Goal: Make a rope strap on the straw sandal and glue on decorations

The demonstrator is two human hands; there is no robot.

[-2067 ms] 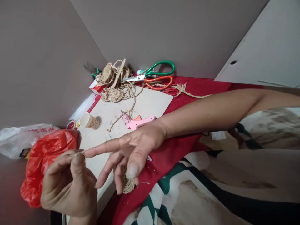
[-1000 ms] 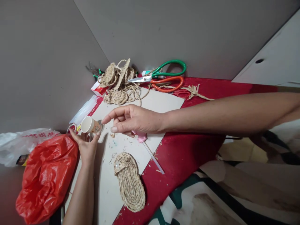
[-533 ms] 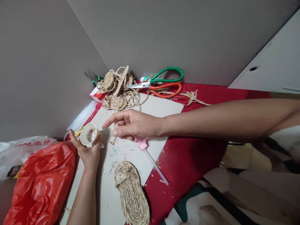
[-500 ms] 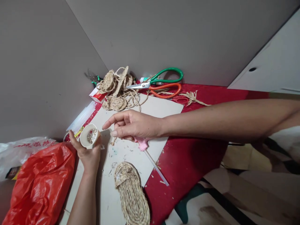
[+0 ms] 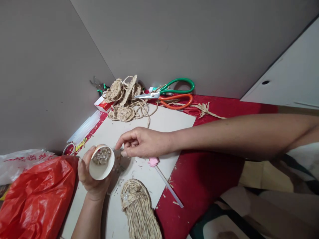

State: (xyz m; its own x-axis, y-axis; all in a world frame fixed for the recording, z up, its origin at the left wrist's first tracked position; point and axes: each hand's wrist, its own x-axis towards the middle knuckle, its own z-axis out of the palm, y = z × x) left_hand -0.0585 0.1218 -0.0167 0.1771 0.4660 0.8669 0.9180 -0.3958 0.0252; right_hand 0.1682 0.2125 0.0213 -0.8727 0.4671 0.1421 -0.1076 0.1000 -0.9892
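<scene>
A white paper cup (image 5: 102,172) is gripped in my left hand (image 5: 93,181), its mouth tilted toward me. Small greyish, shiny beads (image 5: 102,155) lie inside the cup. Just right of the rim hovers my right hand (image 5: 144,142), its fingers curled, with a gap between thumb and forefinger; I see nothing held there. Beneath it, a pink glue gun (image 5: 154,161) shows in part, with a clear glue stick (image 5: 169,187) jutting out. Nearer to me, a woven straw slipper (image 5: 142,212) lies on the white board (image 5: 171,119), with clear shiny bits on its strap.
Large scissors with green and orange handles (image 5: 174,93) lie at the back, beside woven straw pieces and cord (image 5: 122,113). Pliers (image 5: 99,85) and clear glue sticks (image 5: 84,127) are at the back left. A red plastic bag (image 5: 42,196) fills the left front. Red cloth (image 5: 211,166) covers the table.
My left hand has brought the cup nearer and tipped its mouth toward me; the contents look greyer. My right hand has shifted slightly toward me, its forefinger more curled.
</scene>
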